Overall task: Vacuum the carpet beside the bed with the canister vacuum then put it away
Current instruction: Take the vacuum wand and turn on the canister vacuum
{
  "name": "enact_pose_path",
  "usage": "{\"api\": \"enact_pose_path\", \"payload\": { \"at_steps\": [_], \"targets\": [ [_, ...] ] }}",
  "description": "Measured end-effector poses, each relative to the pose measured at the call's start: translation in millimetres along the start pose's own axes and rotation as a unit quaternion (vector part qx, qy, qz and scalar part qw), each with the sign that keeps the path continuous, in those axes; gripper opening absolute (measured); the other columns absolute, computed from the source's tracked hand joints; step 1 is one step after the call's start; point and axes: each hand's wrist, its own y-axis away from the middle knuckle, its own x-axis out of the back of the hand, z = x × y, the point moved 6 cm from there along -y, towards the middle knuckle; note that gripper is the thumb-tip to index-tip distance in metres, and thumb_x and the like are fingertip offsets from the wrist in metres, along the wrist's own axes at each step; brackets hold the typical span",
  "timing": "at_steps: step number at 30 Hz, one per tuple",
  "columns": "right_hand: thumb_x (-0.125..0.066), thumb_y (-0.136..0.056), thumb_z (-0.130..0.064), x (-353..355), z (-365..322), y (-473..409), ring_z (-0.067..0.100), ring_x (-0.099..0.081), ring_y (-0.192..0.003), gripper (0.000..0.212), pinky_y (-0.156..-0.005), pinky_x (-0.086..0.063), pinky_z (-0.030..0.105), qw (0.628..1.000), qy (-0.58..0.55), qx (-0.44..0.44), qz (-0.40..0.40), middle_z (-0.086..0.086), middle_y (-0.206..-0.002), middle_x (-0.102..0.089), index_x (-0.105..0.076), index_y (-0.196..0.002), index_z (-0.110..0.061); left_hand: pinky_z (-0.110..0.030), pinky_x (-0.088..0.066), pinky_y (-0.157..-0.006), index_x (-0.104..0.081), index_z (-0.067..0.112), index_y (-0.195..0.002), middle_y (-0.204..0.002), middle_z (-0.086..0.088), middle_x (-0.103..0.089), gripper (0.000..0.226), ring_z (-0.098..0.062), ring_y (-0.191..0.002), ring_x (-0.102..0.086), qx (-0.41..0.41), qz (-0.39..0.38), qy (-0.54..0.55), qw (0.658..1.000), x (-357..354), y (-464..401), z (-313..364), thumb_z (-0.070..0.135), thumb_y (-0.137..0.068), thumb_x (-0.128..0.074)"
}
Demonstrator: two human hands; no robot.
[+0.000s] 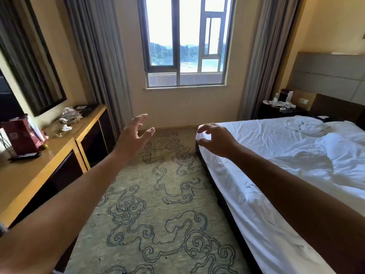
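The carpet (pixel 158 204), pale green with dark blue swirl patterns, runs between the desk and the bed toward the window. The bed (pixel 286 165) with rumpled white sheets fills the right side. My left hand (pixel 132 137) is stretched out in the air above the carpet, fingers spread and holding nothing. My right hand (pixel 215 139) hovers over the bed's near corner, fingers loosely bent, holding nothing. No canister vacuum is in view.
A long wooden desk (pixel 49 161) lines the left wall, carrying a red box (pixel 21 135), a remote control (pixel 24 155) and crumpled wrappers. A window (pixel 185 42) with grey curtains is straight ahead. A dark nightstand (pixel 280 111) stands beside the headboard.
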Motion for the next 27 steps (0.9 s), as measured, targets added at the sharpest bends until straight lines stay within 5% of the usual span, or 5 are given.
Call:
{"api": "enact_pose_path", "payload": {
  "at_steps": [11,15,20,24,27],
  "targets": [
    [-0.075,-0.084,-0.018,-27.7,-14.1,-29.8,0.013,-0.068,-0.098,0.048,-0.08,-0.048,0.024,0.993,-0.067,0.022,0.092,0.004,-0.13,-0.064,-0.064,-0.13,-0.015,-0.042,-0.052,-0.098,-0.043,0.029,-0.15,-0.153,0.006,-0.046,0.068,-0.013,-0.125,-0.055,0.048,0.011,0.047,0.998,5.4,12.3,-35.0,0.054,-0.089,-0.058],
    [-0.074,-0.084,-0.017,-55.1,-4.7,-51.6,0.008,-0.064,-0.095,0.049,-0.076,-0.045,0.014,0.994,-0.093,0.029,0.057,0.003,-0.13,-0.062,-0.062,-0.132,-0.017,-0.043,-0.054,-0.097,-0.046,0.024,-0.149,-0.15,0.004,-0.049,0.066,-0.014,-0.121,-0.056,0.09,0.036,0.063,0.993,-2.2,13.1,-52.7,0.048,-0.089,-0.059],
    [-0.074,-0.085,-0.017,-82.8,13.5,-78.4,0.011,-0.066,-0.098,0.045,-0.084,-0.055,0.032,0.989,-0.142,0.048,0.011,-0.001,-0.127,-0.061,-0.064,-0.128,-0.021,-0.038,-0.053,-0.096,-0.048,0.021,-0.149,-0.146,0.006,-0.051,0.056,-0.015,-0.121,-0.057,0.13,0.073,0.049,0.988,-11.6,13.3,-73.3,0.034,-0.096,-0.064],
    [-0.073,-0.083,-0.016,-101.8,22.4,-98.6,0.012,-0.067,-0.099,0.046,-0.083,-0.056,0.03,0.979,-0.195,0.063,-0.022,-0.001,-0.124,-0.063,-0.064,-0.128,-0.02,-0.017,-0.047,-0.08,-0.051,0.026,-0.145,-0.137,0.007,-0.056,0.053,-0.009,-0.116,-0.058,0.17,0.113,0.04,0.978,-18.0,18.3,-89.0,0.039,-0.095,-0.063],
    [-0.072,-0.083,-0.015,-114.2,29.3,-106.7,0.012,-0.067,-0.099,0.044,-0.082,-0.055,0.026,0.967,-0.239,0.072,-0.04,-0.002,-0.121,-0.064,-0.066,-0.126,-0.019,-0.019,-0.048,-0.082,-0.055,0.026,-0.142,-0.131,0.001,-0.06,0.049,-0.012,-0.115,-0.06,0.202,0.139,0.027,0.969,-20.0,23.8,-102.3,0.037,-0.095,-0.064]
  ]
}}
